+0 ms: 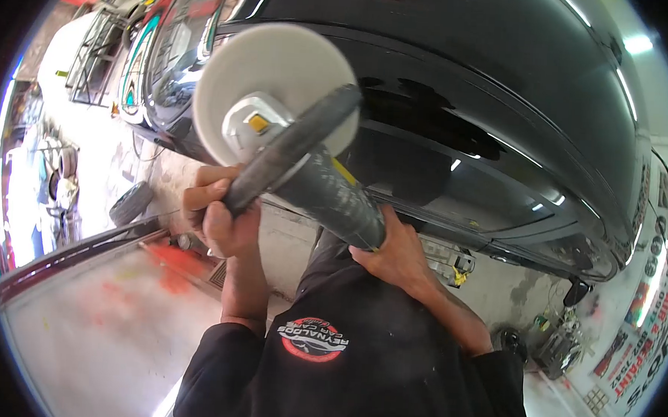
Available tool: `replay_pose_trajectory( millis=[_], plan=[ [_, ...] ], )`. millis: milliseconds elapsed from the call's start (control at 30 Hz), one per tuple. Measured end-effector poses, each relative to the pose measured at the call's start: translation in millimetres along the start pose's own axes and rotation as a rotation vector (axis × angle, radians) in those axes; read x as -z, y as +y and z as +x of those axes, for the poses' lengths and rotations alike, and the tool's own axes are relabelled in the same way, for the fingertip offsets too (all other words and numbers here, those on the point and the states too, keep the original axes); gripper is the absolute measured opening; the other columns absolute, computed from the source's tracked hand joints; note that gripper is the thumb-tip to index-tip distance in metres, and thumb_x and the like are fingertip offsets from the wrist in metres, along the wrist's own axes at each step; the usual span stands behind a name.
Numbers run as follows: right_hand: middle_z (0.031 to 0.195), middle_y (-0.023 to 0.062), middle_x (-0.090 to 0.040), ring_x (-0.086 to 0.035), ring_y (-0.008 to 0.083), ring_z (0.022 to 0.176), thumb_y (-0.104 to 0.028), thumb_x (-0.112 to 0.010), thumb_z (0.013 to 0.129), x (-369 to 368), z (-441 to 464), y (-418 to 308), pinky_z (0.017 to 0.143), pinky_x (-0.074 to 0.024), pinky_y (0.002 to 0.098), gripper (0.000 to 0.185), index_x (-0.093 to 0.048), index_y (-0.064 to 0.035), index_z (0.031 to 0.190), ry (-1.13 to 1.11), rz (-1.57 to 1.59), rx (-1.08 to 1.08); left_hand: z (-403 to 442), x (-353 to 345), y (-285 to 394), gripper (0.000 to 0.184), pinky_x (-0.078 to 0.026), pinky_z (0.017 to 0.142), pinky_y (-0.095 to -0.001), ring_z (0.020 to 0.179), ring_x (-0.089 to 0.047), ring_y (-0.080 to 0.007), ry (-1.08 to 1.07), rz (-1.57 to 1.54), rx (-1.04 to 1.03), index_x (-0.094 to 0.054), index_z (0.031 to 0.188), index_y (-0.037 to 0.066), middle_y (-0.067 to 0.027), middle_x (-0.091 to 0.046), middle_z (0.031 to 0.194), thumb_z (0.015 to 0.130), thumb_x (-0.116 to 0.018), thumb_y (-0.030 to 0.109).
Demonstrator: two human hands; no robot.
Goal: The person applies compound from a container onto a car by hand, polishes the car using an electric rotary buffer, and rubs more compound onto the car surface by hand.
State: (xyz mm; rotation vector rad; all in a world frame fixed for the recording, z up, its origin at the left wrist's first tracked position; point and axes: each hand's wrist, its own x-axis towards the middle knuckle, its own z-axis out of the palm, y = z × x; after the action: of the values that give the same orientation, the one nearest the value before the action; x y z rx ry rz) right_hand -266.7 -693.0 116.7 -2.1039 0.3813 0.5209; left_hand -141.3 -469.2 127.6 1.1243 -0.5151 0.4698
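A power polisher (334, 197) with a dark, scuffed body and a round whitish pad (281, 62) is held in front of me. My left hand (224, 210) is closed round the lower end of its black bar handle (295, 150). The rear of the polisher body is gripped by my right hand (396, 249). The pad overlaps the side of a glossy black car (427, 168) in view; whether it touches the paint cannot be told. Dark wet-looking patches (429, 123) show on the panel beyond the pad.
A loose tyre (131, 202) lies on the floor at the left. A whitish panel with red smears (117, 303) is at the lower left. Equipment (561, 345) stands at the lower right, near a printed banner (637, 330). Another vehicle (179, 57) is at the upper left.
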Motion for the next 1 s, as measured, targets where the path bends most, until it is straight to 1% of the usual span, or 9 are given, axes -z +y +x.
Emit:
replay_pose_trajectory(
  millis=[33,167,267,333,567,667,700,867,1000],
  plan=[
    [0.104,0.03,-0.07,-0.068,0.0484,0.101,-0.032,-0.082,0.073,-1.6,5.0,0.1,0.09,-0.0539,0.0508,0.073,-0.05,0.0021,0.129,-0.003,0.028,0.021,6.1,-9.0,-1.9,0.024,-0.046,0.053,-0.0366,0.057,-0.053,-0.0237,0.163,0.105,-0.05,-0.053,0.085,-0.004,-0.0205,-0.056,0.071,0.081,-0.051,0.02],
    [0.104,0.0294,-0.07,-0.068,0.047,0.101,-0.031,-0.083,0.072,9.0,5.9,4.0,0.089,-0.054,0.0502,0.073,-0.051,0.0023,0.128,-0.074,0.105,-0.015,4.4,-11.3,-6.2,0.02,-0.046,0.053,-0.035,0.059,-0.055,-0.0273,0.102,0.273,-0.162,-0.053,0.086,-0.004,-0.0149,-0.05,0.068,0.081,-0.049,0.015],
    [0.104,0.0289,-0.07,-0.068,0.0463,0.101,-0.031,-0.084,0.072,23.3,-16.0,33.3,0.089,-0.054,0.0489,0.071,-0.052,0.0015,0.127,-0.038,0.115,-0.009,-17.3,-44.4,6.2,0.018,-0.051,0.059,-0.034,0.062,-0.057,-0.0271,-0.054,0.227,-0.018,-0.053,0.099,-0.002,-0.0218,-0.058,0.082,0.09,-0.052,0.014],
    [0.107,0.0278,-0.07,-0.068,0.0456,0.102,-0.032,-0.086,0.07,24.5,-36.0,64.2,0.091,-0.0537,0.0474,0.072,-0.054,0.001,0.126,0.049,0.139,0.0,-33.4,-61.4,19.1,0.028,-0.056,0.076,-0.0477,0.078,-0.063,-0.0287,-0.247,0.329,0.021,-0.056,0.106,0.001,-0.0276,-0.065,0.099,0.102,-0.055,0.029],
    [0.112,0.0206,-0.073,-0.068,0.037,0.111,-0.033,-0.088,0.069,55.8,-119.7,155.8,0.1,-0.0497,0.0442,0.082,-0.054,0.0007,0.136,0.23,0.298,-0.134,-39.4,-197.9,39.1,0.026,-0.058,0.077,-0.0469,0.086,-0.069,-0.0328,-0.905,0.13,0.013,-0.056,0.11,0.002,-0.0217,-0.067,0.099,0.086,-0.065,0.008],
    [0.113,0.0193,-0.072,-0.068,0.0358,0.11,-0.029,-0.087,0.069,50.3,-141.4,203.4,0.098,-0.0506,0.044,0.078,-0.054,-0.0012,0.134,0.344,0.434,-0.062,-78.3,-274.8,31.3,0.026,-0.057,0.063,-0.0411,0.068,-0.067,-0.0309,-0.763,-0.036,-0.059,-0.065,0.099,-0.002,-0.0188,-0.068,0.086,0.074,-0.068,0.002],
    [0.113,0.0193,-0.071,-0.068,0.0363,0.109,-0.027,-0.087,0.069,46.1,-148.1,219.7,0.096,-0.0517,0.0444,0.076,-0.055,-0.0021,0.133,0.388,0.494,-0.012,-85.9,-282.3,25.9,0.03,-0.057,0.078,-0.044,0.086,-0.07,-0.0327,-0.935,-0.042,-0.099,-0.056,0.114,0.001,-0.0208,-0.067,0.101,0.09,-0.068,0.014],
    [0.124,0.0159,-0.066,-0.063,0.0252,0.115,-0.028,-0.09,0.07,45.8,-187.1,273.8,0.1,-0.0486,0.0407,0.083,-0.049,-0.0025,0.139,0.508,0.711,-0.176,-140.8,-382.8,12.9,0.028,-0.053,0.056,-0.0361,0.059,-0.064,-0.0279,-0.925,-0.279,-0.102,-0.069,0.099,-0.006,-0.0165,-0.067,0.081,0.071,-0.071,0.0],
    [0.129,0.0196,-0.061,-0.059,0.024,0.12,-0.031,-0.09,0.071,27.7,-200.6,311.7,0.101,-0.0477,0.04,0.095,-0.038,0.0025,0.144,0.629,0.726,-0.309,-168.5,-426.3,2.8,0.031,-0.048,0.05,-0.0327,0.057,-0.06,-0.0255,-1.007,-0.371,-0.096,-0.067,0.097,-0.007,-0.0149,-0.064,0.078,0.066,-0.069,-0.005]
  ],
)
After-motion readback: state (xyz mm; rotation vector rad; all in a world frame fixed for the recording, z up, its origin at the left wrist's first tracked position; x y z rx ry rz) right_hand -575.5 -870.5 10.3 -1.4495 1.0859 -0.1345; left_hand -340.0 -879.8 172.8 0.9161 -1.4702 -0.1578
